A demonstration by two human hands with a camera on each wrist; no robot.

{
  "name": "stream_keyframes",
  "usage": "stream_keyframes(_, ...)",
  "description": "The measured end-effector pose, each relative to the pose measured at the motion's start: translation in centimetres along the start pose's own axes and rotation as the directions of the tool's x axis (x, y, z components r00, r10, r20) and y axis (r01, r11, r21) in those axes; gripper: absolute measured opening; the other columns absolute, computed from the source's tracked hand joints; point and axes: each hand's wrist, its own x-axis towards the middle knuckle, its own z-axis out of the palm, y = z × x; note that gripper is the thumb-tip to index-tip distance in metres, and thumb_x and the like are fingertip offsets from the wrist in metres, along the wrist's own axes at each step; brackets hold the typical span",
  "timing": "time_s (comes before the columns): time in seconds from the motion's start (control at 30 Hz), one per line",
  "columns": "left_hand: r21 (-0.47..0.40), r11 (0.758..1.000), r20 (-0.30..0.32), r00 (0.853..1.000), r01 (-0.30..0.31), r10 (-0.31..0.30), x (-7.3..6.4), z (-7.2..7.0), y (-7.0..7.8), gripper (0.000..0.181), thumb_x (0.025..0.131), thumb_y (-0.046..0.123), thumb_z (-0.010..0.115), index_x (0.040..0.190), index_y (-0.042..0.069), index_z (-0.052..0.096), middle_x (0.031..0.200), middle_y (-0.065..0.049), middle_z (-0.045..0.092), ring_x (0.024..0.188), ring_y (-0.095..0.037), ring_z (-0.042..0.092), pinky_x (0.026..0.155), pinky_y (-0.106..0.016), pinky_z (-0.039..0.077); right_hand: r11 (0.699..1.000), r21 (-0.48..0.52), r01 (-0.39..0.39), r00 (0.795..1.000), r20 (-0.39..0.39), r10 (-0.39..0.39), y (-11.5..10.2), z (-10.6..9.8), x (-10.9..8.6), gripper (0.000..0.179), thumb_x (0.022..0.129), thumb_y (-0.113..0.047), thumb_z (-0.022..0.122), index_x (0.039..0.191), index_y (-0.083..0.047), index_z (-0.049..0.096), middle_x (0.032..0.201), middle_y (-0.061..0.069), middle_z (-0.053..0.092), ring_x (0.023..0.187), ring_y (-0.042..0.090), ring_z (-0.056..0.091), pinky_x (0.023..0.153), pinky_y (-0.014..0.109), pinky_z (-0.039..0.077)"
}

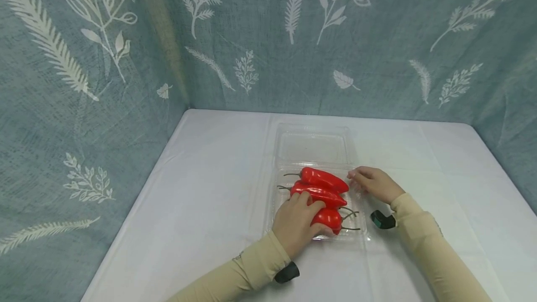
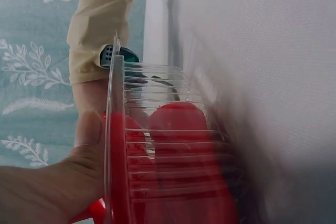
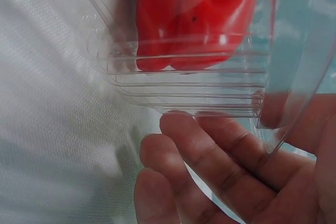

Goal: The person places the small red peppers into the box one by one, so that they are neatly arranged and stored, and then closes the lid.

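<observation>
Several long red peppers with thin green stems lie in a clear plastic clamshell container [image 1: 271, 216], stems pointing both ways. My left hand [image 1: 295, 223] reaches over the near part of the container, its thumb and fingers around the front red pepper [image 1: 329, 219]. In the left wrist view, the thumb [image 2: 88, 129] is above the container's rim, and the other fingers are hidden. At the right side, my right hand [image 1: 374, 183] holds the container's edge. The right wrist view shows its fingers [image 3: 210, 156] against the outer wall, with the thumb by the rim.
The container's lid [image 1: 312, 147] lies folded back flat behind the base. A white cloth [image 1: 209, 176] covers the table. Teal curtains [image 1: 268, 69] with white leaf prints stand behind it and at both sides. Dark cameras [image 1: 382, 219] are strapped at the wrists.
</observation>
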Motion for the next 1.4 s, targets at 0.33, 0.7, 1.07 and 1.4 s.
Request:
stream_keyframes(0.33,-0.031,0.999,0.026,1.000,-0.016,0.017,0.1,-0.6,-0.4,0.052,0.077,0.055,0.072,0.111,0.017,0.065,0.088,0.001,0.055,0.080,-0.011,0.047,0.062,-0.020,0.039,1.000,0.004,-0.013,1.000,0.007,0.013,0.0,0.0,0.0,0.043,0.100,-0.040,0.046,0.118,-0.004,0.062,0.100,0.010,0.067,0.085,0.019,0.060,0.078,0.037,0.053)
stream_keyframes(0.7,-0.251,0.965,0.051,0.997,0.073,-0.062,1.1,-3.6,-3.1,0.044,0.082,0.046,0.071,0.115,0.017,0.065,0.103,-0.001,0.062,0.093,-0.015,0.057,0.077,-0.028,0.051,1.000,-0.001,-0.015,1.000,0.012,0.015,0.3,-0.3,-0.2,0.045,0.099,-0.041,0.046,0.120,-0.003,0.060,0.097,0.009,0.066,0.085,0.020,0.059,0.077,0.035,0.052)
stream_keyframes(1.07,-0.427,0.833,0.079,0.932,0.352,-0.354,4.9,-6.5,-13.1,0.030,0.096,0.034,0.055,0.114,0.012,0.066,0.098,-0.008,0.068,0.090,-0.024,0.061,0.077,-0.039,0.049,0.999,-0.014,-0.052,0.999,-0.015,0.052,-0.2,-3.2,1.2,0.054,0.102,-0.044,0.037,0.122,0.001,0.058,0.109,0.017,0.065,0.097,0.027,0.059,0.084,0.039,0.053)
stream_keyframes(1.4,-0.431,0.696,0.385,0.815,0.575,-0.434,9.7,-3.2,-19.1,0.045,0.101,0.041,0.042,0.121,0.007,0.062,0.116,-0.015,0.063,0.102,-0.027,0.059,0.087,-0.040,0.046,0.985,0.074,-0.156,0.988,0.035,0.154,0.6,-5.4,5.9,0.053,0.104,-0.038,0.034,0.128,0.006,0.051,0.121,0.024,0.059,0.108,0.032,0.058,0.096,0.044,0.047)
